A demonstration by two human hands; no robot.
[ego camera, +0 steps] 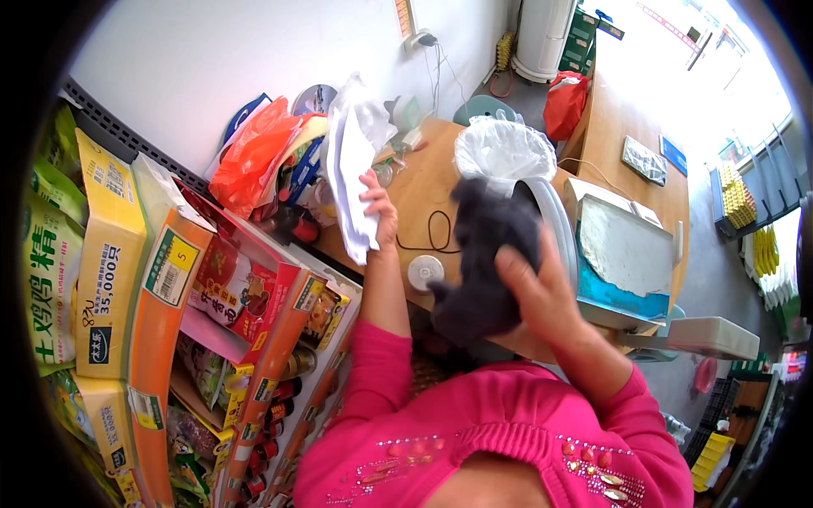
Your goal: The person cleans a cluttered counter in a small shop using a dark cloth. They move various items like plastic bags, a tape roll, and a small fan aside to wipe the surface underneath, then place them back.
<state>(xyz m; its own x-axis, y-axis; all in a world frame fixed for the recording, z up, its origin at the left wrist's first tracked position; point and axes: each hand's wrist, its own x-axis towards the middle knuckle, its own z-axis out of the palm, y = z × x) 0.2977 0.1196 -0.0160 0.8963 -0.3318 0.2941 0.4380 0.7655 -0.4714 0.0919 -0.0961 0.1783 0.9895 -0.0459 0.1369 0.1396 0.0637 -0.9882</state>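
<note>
My left hand (381, 213) grips a bundle of white sheets or thin plastic (349, 152), raised over the left part of a wooden desk. In my right hand (546, 286) is a dark cloth (486, 254), blurred and bunched up, above the desk's front edge. Just beyond the cloth stands a bin lined with a clear plastic bag (505, 149). A white round disc-like object (425, 273) lies on the wooden desk (416, 197) between my hands, near a looped black cord (439, 232).
Left are shelves of packaged food with orange price rails (171, 279). An orange-red plastic bag (257, 159) and assorted items crowd the wall side. To the right stand a weighing scale (622, 247) and its display head (714, 338). A red bag (565, 105) hangs beside the farther counter.
</note>
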